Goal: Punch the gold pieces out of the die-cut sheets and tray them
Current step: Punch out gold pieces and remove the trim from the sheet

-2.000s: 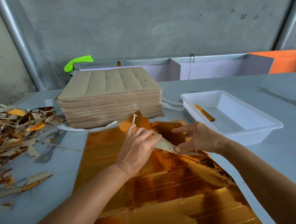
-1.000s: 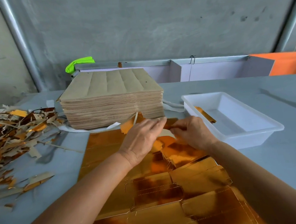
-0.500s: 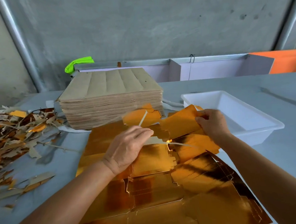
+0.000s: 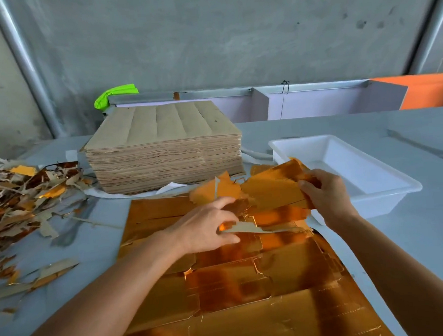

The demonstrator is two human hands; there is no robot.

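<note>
A gold die-cut sheet [image 4: 239, 292] lies flat on the table in front of me. My right hand [image 4: 327, 194] grips a punched-out gold piece [image 4: 271, 188] by its right end, lifted and tilted over the sheet's far edge, next to the white tray [image 4: 389, 179]. My left hand [image 4: 206, 226] rests on the sheet and pinches a thin brown-backed waste strip [image 4: 248, 229] between thumb and fingers. A torn gold scrap [image 4: 214, 189] sticks up behind the left hand.
A tall stack of brown-backed sheets [image 4: 164, 148] stands at the back centre. A heap of gold and brown offcuts [image 4: 20, 197] covers the table's left side. A green cloth [image 4: 113, 94] hangs on the rail behind.
My right hand has pulled a gold piece free of the sheet and lifted it right, toward the tray. My left hand drew back a little and stays on the sheet with the strip.
</note>
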